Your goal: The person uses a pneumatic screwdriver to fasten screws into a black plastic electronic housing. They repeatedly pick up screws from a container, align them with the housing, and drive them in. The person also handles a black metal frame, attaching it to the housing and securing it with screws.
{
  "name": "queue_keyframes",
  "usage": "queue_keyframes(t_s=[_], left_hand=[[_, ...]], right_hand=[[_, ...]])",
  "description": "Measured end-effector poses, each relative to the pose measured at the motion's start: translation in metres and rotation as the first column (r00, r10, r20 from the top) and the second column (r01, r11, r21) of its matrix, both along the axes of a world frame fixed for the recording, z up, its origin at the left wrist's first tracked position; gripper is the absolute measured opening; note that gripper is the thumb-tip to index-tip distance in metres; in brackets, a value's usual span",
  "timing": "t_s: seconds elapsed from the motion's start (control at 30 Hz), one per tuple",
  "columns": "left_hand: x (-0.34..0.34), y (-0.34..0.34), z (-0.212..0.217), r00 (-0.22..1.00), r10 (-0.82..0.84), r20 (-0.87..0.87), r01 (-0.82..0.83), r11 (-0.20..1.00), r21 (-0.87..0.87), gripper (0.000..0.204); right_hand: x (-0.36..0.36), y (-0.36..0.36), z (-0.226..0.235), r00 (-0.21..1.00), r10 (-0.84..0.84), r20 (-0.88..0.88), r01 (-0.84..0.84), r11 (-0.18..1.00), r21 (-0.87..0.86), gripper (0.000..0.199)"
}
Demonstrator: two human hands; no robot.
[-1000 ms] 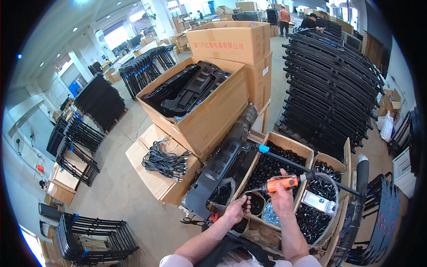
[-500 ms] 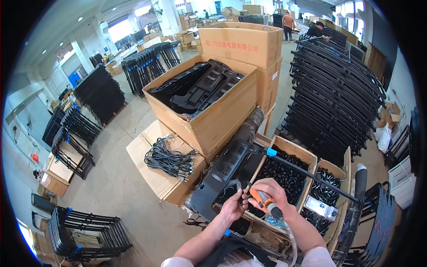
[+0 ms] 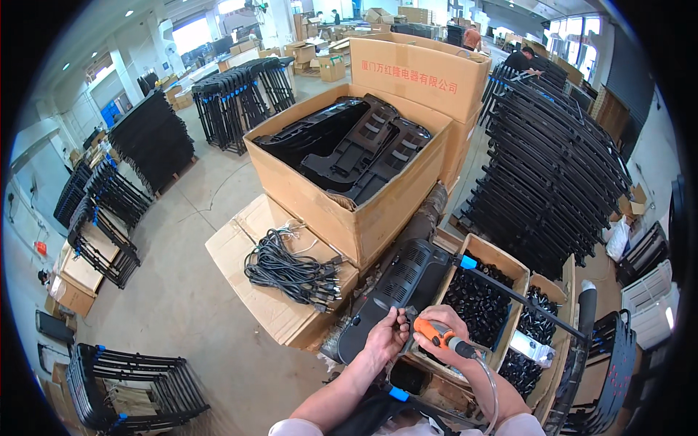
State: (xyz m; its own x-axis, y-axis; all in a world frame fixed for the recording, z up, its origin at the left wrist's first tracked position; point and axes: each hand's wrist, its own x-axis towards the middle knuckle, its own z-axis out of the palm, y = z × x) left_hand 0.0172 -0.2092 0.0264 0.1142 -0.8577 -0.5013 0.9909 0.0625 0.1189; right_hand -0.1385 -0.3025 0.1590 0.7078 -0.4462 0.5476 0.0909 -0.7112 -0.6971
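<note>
We've got the left hand (image 3: pixel 384 336) pinching the black vented housing (image 3: pixel 396 294), lower-center frame: looks rigid, bulky plastic, best gripped at its edge, while the right hand (image 3: pixel 445 328) is wrapped round the orange screwdriver (image 3: pixel 440 336).

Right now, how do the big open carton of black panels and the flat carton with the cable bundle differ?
The big open carton stands tall with flaps up and holds stacked black moulded panels. The flat carton is low and closed, and the cable bundle lies loose on top of it, not inside. The big one stands farther from the hands than the flat one. Both are plain brown cardboard on the floor.
</note>
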Motion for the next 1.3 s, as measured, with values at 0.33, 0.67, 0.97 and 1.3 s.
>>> queue_keyframes(t_s=[0.33,0.67,0.97,1.3], left_hand=[[0.026,-0.01,-0.014,0.997,-0.032,0.068,0.027,0.997,0.066,0.03],[0.026,-0.014,-0.018,0.997,-0.068,0.032,0.067,0.997,0.03,0.027],[0.015,0.0,-0.008,0.994,-0.106,0.005,0.107,0.993,-0.051,0.028],[-0.01,-0.018,0.009,0.999,0.045,-0.021,-0.045,0.999,0.018,0.038]], right_hand=[[0.02,0.008,0.001,0.995,0.004,-0.095,0.013,0.983,0.181,0.048],[0.01,0.009,0.002,0.996,0.019,-0.087,0.012,0.94,0.342,0.051],[-0.004,0.012,0.008,0.999,-0.004,-0.04,0.025,0.841,0.54,0.044],[0.015,-0.007,-0.007,0.998,-0.021,-0.061,0.049,0.86,0.508,0.047]])
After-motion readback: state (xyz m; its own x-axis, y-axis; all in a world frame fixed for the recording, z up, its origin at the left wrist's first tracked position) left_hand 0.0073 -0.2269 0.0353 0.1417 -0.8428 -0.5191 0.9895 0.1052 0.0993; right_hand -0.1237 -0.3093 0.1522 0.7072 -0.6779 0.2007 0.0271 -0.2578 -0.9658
